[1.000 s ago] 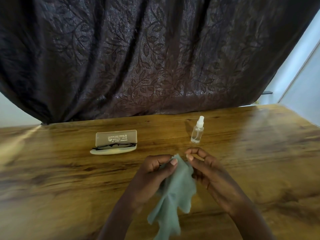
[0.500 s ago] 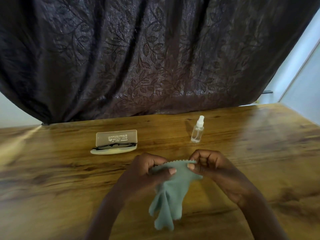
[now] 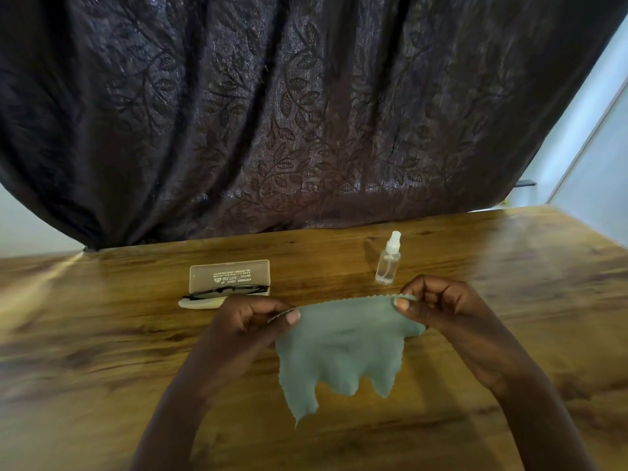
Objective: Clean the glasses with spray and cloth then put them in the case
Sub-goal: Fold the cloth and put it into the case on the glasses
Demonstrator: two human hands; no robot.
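A grey-green cleaning cloth hangs spread above the wooden table. My left hand pinches its upper left corner and my right hand pinches its upper right corner, so the top edge is stretched taut. Black-framed glasses lie in the open beige case, behind and to the left of my left hand. A small clear spray bottle with a white cap stands upright behind the cloth, just beyond my right hand.
A dark leaf-patterned curtain hangs along the table's far edge. A pale wall and door frame show at the right. The table's right edge runs diagonally near the bottle's side.
The cloth was bunched between my hands. My hands have moved apart and pulled it out flat by its top corners.
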